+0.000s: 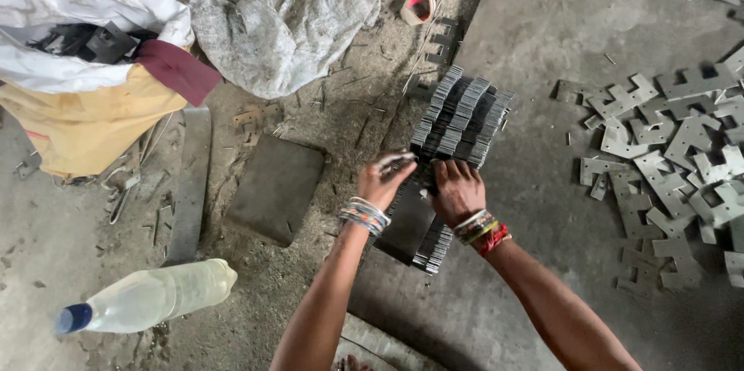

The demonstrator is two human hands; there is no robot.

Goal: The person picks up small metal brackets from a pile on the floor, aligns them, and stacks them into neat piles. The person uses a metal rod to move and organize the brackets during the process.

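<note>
Head view — left hand (pixel 385 177) and right hand (pixel 456 189) both grip the stacked metal plates (pixel 457 127).

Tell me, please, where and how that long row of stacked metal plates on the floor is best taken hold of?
Grip the row of plates at its two ends, pressing inward, from above. The plates stand on edge, loose, so squeezing probably keeps them together; the left hand and right hand are at the near end.

Dusty concrete floor (pixel 527 38) with metal parts

On it: stacked plates (pixel 457 127), loose cut plates (pixel 666 154), a bottle (pixel 151 297), a flat slab (pixel 275 189), sacks (pixel 291 15).
</note>
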